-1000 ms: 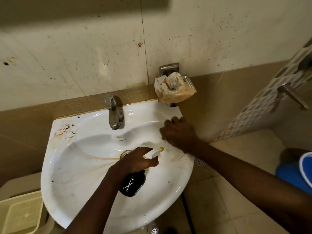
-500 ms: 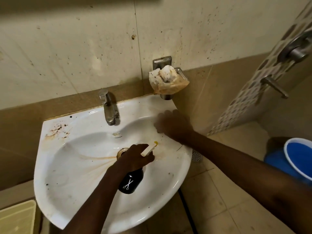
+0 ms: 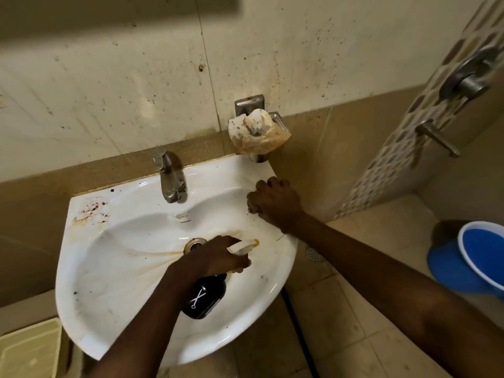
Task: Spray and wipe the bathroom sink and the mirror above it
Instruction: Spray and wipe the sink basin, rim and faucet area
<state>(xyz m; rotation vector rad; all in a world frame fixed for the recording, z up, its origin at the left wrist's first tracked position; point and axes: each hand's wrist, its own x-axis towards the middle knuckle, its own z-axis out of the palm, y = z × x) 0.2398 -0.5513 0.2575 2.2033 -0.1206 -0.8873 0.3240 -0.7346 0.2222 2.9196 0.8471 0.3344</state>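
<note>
Black spray bottle (image 3: 204, 297) with a white trigger head is gripped in the left hand (image 3: 211, 261) over the stained white sink (image 3: 109, 268), near its drain. Right hand (image 3: 274, 203), fingers curled, presses the sink's right rim, perhaps bunching something unseen.

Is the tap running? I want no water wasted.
Off, it seems: no stream falls from the tap into the sink.

Wall-mounted metal soap holder (image 3: 250, 105) carrying a stained, crumpled cloth (image 3: 259, 133); blue bucket (image 3: 474, 257) on the tiled floor (image 3: 354, 323) at right; shower valve handle (image 3: 436, 137) on the patterned wall; cream plastic bin (image 3: 30, 350) at lower left.
</note>
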